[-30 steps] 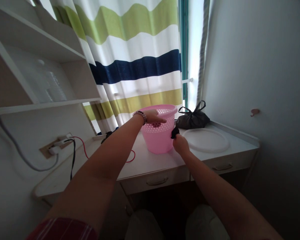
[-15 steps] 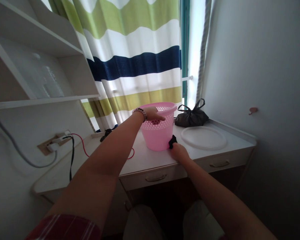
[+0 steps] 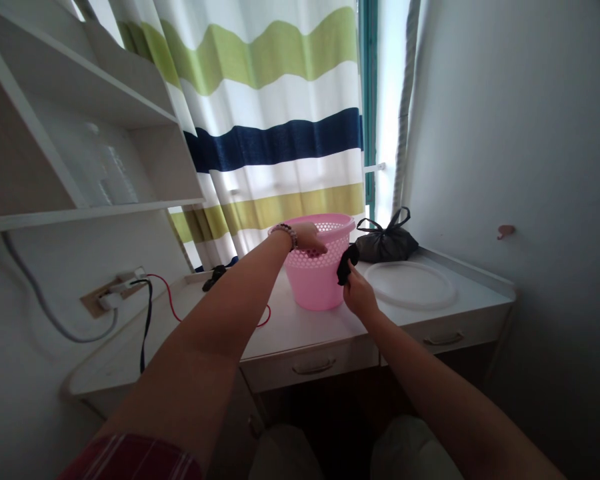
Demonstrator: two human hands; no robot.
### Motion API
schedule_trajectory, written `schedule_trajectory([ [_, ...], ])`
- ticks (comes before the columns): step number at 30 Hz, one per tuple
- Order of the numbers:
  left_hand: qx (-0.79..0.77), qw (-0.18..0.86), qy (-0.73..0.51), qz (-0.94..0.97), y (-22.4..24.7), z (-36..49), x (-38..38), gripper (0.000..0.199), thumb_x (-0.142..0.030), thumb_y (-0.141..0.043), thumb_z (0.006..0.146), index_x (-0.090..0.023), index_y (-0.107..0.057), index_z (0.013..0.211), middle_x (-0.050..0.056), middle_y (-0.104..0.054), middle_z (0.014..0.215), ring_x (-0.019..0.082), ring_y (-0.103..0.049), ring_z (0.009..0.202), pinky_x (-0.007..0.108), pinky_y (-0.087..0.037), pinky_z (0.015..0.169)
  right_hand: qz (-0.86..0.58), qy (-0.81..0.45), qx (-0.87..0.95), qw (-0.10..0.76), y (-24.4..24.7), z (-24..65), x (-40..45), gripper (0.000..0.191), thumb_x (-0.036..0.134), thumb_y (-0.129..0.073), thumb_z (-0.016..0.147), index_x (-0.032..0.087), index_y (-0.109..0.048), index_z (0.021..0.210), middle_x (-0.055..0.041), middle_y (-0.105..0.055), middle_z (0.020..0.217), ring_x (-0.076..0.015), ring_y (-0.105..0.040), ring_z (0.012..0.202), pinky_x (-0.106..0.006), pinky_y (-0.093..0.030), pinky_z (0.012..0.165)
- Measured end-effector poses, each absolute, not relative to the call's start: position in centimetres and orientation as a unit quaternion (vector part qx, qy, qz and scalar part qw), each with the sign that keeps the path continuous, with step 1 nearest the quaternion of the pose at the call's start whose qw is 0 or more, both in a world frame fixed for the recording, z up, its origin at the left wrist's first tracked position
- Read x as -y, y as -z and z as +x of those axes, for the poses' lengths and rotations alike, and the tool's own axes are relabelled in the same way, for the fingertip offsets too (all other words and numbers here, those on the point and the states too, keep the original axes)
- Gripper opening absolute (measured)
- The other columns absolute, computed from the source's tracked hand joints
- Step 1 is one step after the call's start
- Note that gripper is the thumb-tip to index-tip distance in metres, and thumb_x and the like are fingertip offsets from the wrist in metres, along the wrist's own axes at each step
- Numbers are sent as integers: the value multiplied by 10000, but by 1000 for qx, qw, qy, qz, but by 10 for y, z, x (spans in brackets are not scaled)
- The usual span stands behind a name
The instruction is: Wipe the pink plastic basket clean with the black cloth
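A pink plastic basket (image 3: 316, 287), with a perforated upper wall and a wide rim, stands upright on the white desk. My left hand (image 3: 307, 238), a beaded bracelet at its wrist, is closed over the basket's near rim, and some of its fingers are hidden inside. Low at the basket's right side, my right hand (image 3: 360, 293) pinches a small crumpled black bundle (image 3: 347, 263), which could be thin plastic or cloth. The bundle is up against the basket's outer wall or very near it; touching or apart I cannot tell.
Behind the basket on the right sits a tied black plastic bag (image 3: 387, 244). In front of it a white ring (image 3: 410, 285) lies flat on the desk (image 3: 280, 333). Plugs and cables (image 3: 115, 297) are at the left wall, under a shelf (image 3: 95, 212). A striped curtain (image 3: 280, 143) hangs behind.
My right hand has lifted the black bundle from near the basket's base to higher along its side. The left hand stays on the rim. The view has tipped slightly upward.
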State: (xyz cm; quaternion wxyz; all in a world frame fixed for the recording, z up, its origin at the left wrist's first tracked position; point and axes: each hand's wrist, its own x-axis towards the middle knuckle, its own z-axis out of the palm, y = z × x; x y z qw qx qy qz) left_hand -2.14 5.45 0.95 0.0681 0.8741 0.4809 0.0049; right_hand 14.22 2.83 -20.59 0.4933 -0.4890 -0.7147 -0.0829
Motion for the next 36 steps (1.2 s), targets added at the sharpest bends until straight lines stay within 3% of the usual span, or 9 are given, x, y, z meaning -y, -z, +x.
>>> schedule_trajectory([
  [7, -500, 22, 11, 866, -10, -18, -54, 238, -339, -612, 568, -157, -704, 692, 44, -676, 705, 159, -591, 636, 229, -429, 577, -498, 104, 689, 516, 165, 146, -45, 545, 77, -350, 788, 142, -368, 1329, -96, -280, 1425, -227, -418, 1185, -316, -380, 931],
  [10, -506, 15, 11, 862, -10, -16, -51, 256, -333, -612, 563, -152, -706, 717, 50, -674, 715, 163, -586, 643, 235, -430, 584, -541, 77, 687, 479, 184, 148, -49, 500, 73, -338, 795, 137, -418, 1284, -119, -433, 1322, -224, -480, 1107, -307, -381, 897],
  [13, -513, 5, 10, 858, -11, -15, -48, 269, -341, -613, 562, -148, -705, 724, 52, -671, 715, 164, -583, 642, 238, -432, 592, -607, 13, 687, 399, 215, 152, -50, 367, 92, -352, 802, 128, -548, 1110, -127, -593, 1097, -222, -555, 962, -291, -399, 810],
  [16, -515, 3, 15, 857, -12, -14, -48, 271, -347, -612, 563, -147, -703, 721, 53, -671, 708, 163, -582, 635, 239, -434, 600, -650, -58, 689, 316, 241, 155, -51, 237, 163, -429, 796, 118, -602, 950, -134, -632, 956, -225, -580, 875, -274, -401, 735],
  [18, -514, 5, 17, 858, -12, -15, -49, 265, -346, -612, 564, -147, -701, 716, 53, -671, 706, 161, -583, 636, 236, -435, 606, -653, -73, 690, 304, 248, 156, -51, 214, 193, -455, 789, 123, -605, 924, -132, -636, 932, -224, -584, 854, -270, -398, 713],
  [23, -513, 17, 16, 858, -11, -16, -52, 263, -344, -612, 565, -149, -699, 718, 54, -672, 710, 159, -583, 641, 234, -436, 611, -599, -26, 693, 400, 237, 154, -49, 338, 107, -372, 787, 154, -571, 1056, -104, -625, 1006, -205, -578, 892, -267, -409, 737],
  [29, -502, 24, 13, 865, -12, -17, -51, 254, -343, -602, 569, -150, -698, 704, 47, -670, 697, 151, -580, 634, 226, -433, 599, -482, 84, 691, 533, 190, 146, -36, 553, 51, -336, 759, 148, -403, 1299, -99, -494, 1266, -210, -474, 1122, -310, -397, 895],
  [36, -506, 33, 9, 862, -12, -17, -47, 231, -310, -599, 551, -159, -699, 695, 37, -672, 702, 149, -586, 651, 214, -424, 583, -488, 103, 696, 517, 170, 142, -25, 564, 53, -328, 773, 150, -368, 1327, -92, -415, 1345, -206, -459, 1144, -299, -380, 914],
])
